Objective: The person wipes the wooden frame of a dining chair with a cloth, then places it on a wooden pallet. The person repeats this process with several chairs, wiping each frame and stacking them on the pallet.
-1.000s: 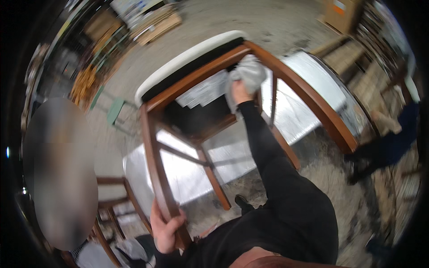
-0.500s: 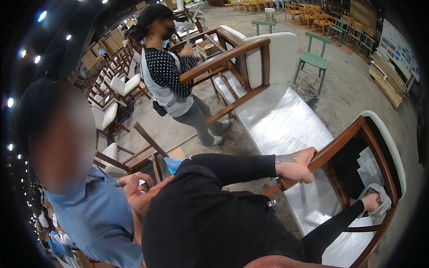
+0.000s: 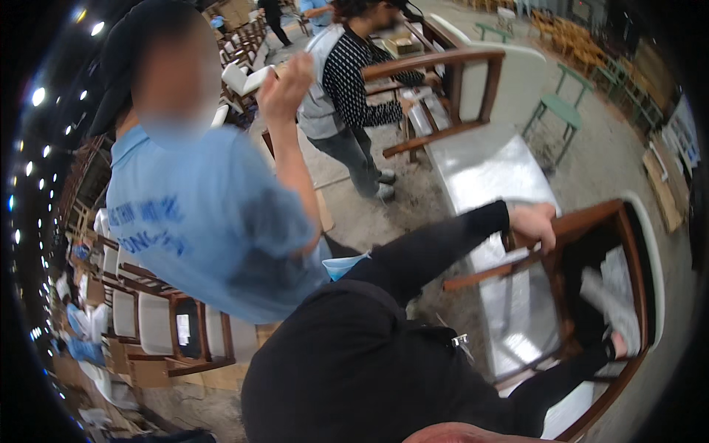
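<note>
Silver-wrapped, the platform (image 3: 484, 166) shines above a concrete floor (image 3: 620, 166), and over it tilts a white-upholstered chair (image 3: 636, 258) of brown wood, left hand (image 3: 535, 223) curled round its frame, right hand (image 3: 620, 344) clutching a grey cloth (image 3: 617, 306).

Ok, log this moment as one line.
left hand: grips brown wooden chair | right hand: holds pale grey cloth | chair: black seat underside showing

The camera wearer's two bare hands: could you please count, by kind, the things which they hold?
Upholstered wooden chair, in the left hand: 1
Pale grey cloth, in the right hand: 1
Total: 2
</note>
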Motion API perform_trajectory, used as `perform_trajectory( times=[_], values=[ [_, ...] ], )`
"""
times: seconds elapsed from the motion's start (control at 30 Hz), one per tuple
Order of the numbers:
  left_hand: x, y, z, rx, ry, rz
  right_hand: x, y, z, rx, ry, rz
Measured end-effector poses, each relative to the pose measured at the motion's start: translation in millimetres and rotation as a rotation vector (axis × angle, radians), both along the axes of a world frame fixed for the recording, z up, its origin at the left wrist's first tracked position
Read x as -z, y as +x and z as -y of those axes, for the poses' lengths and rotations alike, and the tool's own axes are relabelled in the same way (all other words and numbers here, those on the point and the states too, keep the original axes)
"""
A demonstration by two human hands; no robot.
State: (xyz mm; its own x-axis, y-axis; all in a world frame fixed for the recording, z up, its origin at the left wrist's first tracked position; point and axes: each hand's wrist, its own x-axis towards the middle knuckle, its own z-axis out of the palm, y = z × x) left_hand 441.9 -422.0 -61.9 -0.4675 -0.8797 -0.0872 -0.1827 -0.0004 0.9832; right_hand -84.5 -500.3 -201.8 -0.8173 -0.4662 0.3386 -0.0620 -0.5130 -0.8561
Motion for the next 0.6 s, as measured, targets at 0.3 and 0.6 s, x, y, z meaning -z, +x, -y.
perform_trajectory(
  times=[0.3,0.6],
  values=[
    [-16.2,24.0,-36.2,0.047,-0.082,0.034,-12.8,-20.0,-31.6,-0.557,-0.345,0.586],
    [-27.5,3.3,-76.3,0.074,0.129,-0.002,-22.3,34.7,-91.7,-0.402,-0.27,0.784]
  ],
)
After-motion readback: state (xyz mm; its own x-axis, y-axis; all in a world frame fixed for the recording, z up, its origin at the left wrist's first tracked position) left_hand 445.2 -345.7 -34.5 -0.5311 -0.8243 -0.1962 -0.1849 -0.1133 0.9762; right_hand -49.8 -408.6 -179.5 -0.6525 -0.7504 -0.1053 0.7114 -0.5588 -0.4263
